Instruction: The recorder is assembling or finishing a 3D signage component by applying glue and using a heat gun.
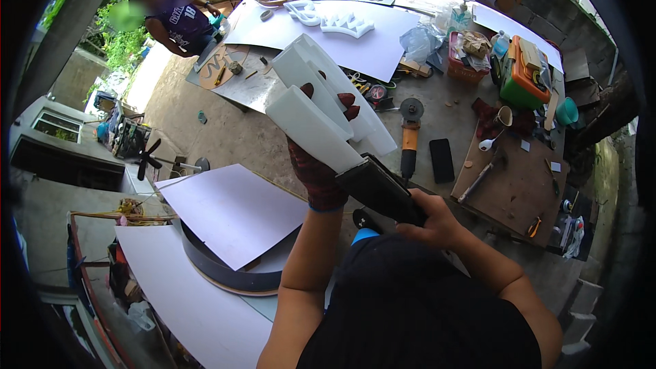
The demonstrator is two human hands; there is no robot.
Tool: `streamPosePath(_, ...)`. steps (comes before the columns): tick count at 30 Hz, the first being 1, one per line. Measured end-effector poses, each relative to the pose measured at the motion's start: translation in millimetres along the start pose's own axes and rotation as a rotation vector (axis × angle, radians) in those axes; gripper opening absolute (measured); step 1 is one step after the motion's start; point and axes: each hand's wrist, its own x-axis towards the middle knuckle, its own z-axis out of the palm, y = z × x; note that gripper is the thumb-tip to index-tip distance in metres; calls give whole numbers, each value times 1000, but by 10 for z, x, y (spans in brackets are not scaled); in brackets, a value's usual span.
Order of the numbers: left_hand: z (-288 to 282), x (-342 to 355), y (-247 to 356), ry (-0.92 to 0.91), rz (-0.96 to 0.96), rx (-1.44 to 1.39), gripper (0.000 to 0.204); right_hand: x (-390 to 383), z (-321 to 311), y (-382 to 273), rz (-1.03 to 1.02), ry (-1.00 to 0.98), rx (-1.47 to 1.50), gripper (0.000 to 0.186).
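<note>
My left hand (316,172), in a dark red and black knit glove, is closed around a thick white block-shaped letter (321,126). Its fingertips show through the gap between the letter's parts. The letter is held up at a tilt above the work table. In my bare right hand (435,222) is a flat black block (374,188), perhaps a sanding block. The block's far end lies against the near end of the letter; whether it presses there I cannot tell. Beyond my right hand an orange and black angle grinder (409,138) lies beside a black phone (442,160).
White letter pieces (342,24) rest on white sheets at the far side. An orange-green toolbox (525,75) and red basket (467,61) stand right, past a brown board (509,195) bearing a hammer (484,174). Another person (181,24) stands far left. A white panel (232,212) lies near left.
</note>
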Motion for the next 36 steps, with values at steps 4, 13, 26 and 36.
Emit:
streamPosePath(4, -7, -4, 13, 16, -38, -82, 64, 23, -18, -53, 61, -25, 81, 50)
streamPosePath(13, 27, 10, 8, 41, -45, -88, 66, 53, -21, 70, 26, -10, 2, 50)
streamPosePath(26, -18, -27, -22, 60, -6, 93, 62, 73, -8, 24, 26, -8, 5, 46)
streamPosePath(36, -119, -5, 3, 22, -34, 2, 62, 102, 0, -5, 58, -15, 23, 42)
